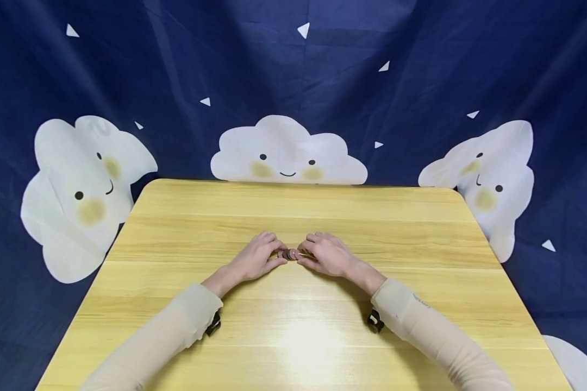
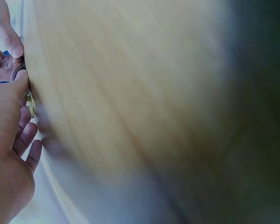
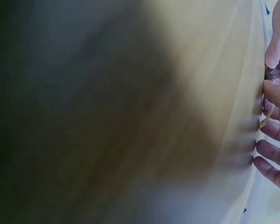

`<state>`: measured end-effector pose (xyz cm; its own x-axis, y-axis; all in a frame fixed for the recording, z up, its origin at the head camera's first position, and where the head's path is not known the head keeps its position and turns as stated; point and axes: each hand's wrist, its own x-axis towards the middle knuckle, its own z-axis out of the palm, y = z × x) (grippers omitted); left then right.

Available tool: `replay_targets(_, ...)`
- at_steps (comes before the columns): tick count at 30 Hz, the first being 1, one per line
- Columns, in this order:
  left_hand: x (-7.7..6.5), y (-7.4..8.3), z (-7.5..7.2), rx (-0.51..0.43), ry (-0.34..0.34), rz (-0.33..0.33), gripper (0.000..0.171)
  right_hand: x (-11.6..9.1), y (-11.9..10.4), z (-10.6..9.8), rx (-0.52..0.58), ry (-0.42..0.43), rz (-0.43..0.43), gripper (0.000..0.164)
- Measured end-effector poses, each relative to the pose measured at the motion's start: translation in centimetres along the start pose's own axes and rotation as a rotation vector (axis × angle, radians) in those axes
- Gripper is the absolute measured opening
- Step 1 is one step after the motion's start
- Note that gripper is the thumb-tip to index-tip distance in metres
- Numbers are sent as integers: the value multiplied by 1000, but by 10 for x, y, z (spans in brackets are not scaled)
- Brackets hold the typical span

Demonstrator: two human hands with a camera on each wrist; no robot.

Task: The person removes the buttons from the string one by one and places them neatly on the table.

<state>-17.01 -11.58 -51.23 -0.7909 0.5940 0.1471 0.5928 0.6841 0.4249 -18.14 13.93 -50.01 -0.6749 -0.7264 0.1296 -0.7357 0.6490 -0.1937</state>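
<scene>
Between the two hands, over the middle of the table, is a small row of rounded pieces, pinkish-brown and dark (image 1: 289, 254). My left hand (image 1: 256, 258) pinches its left end with thumb and forefinger. From the other side my right hand (image 1: 330, 256) pinches the right end. A thin yellowish cord (image 3: 268, 117) trails from the pieces below the right fingers in the right wrist view. Another yellowish bit (image 2: 30, 105) shows by the left fingers in the left wrist view. Fingers hide much of the thing, so its exact kind is unclear.
Under both hands lies a light wood-grain table (image 1: 293, 212) with rounded far corners. A dark blue curtain (image 1: 283, 65) with white clouds hangs behind it. Small dark devices, one (image 1: 213, 323) below the left cuff and one (image 1: 375, 320) below the right, sit at the wrists.
</scene>
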Motion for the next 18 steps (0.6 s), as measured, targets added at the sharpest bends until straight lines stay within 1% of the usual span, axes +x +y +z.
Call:
replay_targets(4, 1, -2, 1, -3, -10, -14, 30, 0, 1, 1, 2, -2, 11, 29)
replay_targets(8, 1, -2, 1, 15, 4, -4, 28, 0, 0, 1, -2, -4, 11, 29)
replay_targets(11, 0, 0, 0, 22, 8, -10, 29, 0, 0, 0, 9, -8, 20, 31)
replay_targets(18, -5, 10, -3, -3, -3, -54, 41, -6, 1, -4, 68, -16, 89, 38)
